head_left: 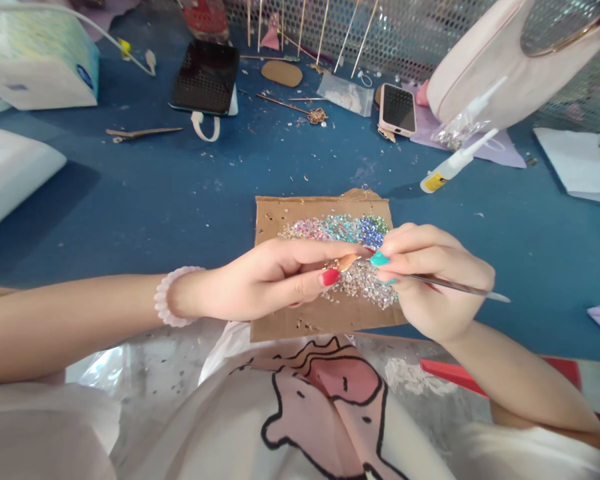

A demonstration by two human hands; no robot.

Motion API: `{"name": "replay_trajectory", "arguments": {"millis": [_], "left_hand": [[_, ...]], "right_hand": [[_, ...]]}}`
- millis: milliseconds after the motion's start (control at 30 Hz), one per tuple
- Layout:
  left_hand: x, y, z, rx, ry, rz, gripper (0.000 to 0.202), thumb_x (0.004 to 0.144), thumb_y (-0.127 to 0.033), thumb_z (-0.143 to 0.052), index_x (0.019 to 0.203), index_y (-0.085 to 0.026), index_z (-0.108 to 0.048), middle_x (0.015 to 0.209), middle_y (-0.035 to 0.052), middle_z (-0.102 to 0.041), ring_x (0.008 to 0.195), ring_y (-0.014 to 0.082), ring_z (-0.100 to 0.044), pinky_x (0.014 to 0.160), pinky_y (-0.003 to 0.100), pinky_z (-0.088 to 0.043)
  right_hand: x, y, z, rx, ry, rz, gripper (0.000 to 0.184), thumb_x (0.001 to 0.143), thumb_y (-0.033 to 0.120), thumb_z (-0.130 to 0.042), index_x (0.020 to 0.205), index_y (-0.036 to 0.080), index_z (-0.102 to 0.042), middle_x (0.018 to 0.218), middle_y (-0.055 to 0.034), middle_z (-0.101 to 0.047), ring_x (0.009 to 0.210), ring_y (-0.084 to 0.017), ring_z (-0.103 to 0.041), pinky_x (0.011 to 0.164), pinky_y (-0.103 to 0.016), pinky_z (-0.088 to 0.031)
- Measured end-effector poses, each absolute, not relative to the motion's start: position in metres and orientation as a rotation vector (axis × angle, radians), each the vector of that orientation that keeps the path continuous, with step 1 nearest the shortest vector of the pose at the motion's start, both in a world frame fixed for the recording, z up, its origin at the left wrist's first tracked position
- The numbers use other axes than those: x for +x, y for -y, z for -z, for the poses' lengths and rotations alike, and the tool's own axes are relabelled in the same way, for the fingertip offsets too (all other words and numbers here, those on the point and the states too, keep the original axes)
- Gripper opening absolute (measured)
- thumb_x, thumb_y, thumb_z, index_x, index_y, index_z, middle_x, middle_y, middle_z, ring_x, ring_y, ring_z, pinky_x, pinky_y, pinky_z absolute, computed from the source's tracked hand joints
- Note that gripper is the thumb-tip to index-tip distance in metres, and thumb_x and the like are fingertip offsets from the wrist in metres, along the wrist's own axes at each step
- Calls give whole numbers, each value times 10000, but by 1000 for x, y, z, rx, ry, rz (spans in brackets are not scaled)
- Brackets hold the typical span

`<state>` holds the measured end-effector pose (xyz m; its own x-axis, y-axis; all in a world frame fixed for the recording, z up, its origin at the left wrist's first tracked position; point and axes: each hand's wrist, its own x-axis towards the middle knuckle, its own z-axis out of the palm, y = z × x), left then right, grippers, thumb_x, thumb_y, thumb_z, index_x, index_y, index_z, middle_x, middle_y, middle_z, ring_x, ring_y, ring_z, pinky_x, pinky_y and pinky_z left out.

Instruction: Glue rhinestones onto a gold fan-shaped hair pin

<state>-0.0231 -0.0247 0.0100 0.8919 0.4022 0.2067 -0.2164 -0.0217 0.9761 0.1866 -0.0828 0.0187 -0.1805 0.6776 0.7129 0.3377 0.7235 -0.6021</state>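
My left hand point(275, 277), with a pale bead bracelet at its wrist, pinches a small gold-coloured piece point(349, 261) between thumb and fingers. Close against it, my right hand point(435, 280) is closed round a thin pen-like metal tool point(450, 285), whose pale back end sticks out past the palm. The tool's tip is too small to make out clearly. Both hands are over a cardboard sheet point(280, 325). On the sheet lie loose rhinestones point(367, 287) in clear, pink, turquoise, blue and green patches, partly hidden by my hands.
On the blue table point(155, 193) stand a glue bottle point(445, 170), a light-coloured phone point(398, 110) and a dark device point(207, 77). A gold hairpin point(315, 116) and a small plastic bag point(347, 95) lie farther back. A tissue pack point(45, 57) is at left, a round mirror point(555, 27) at right.
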Motion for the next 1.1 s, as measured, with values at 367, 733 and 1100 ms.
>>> {"name": "replay_trajectory", "arguments": {"millis": [367,733,1100], "left_hand": [[-23,23,-10,1509,-105,-514,452,961,-66,-399,1331,-315,-473,630,-63,-353,515,50,-317,456,112,-323],[-22,23,-10,1473,-111,-501,435,959,-71,-411,1328,-289,-484,626,-61,-360,513,55,-320,453,119,-329],[-23,24,-11,1467,-120,-460,343,1002,-272,-380,1305,-161,-495,569,-73,-334,468,68,-308,448,152,-341]], "right_hand": [[187,84,-21,-827,1811,-360,107,781,179,-695,875,230,-693,771,-9,-681,688,-136,-624,666,-321,-539],[185,84,-21,-835,1802,-382,77,795,165,-676,846,220,-692,755,-8,-680,678,-130,-621,661,-317,-534],[184,85,-20,-802,1761,-485,99,783,129,-679,829,215,-697,760,-6,-681,681,-121,-618,643,-297,-528]]}}
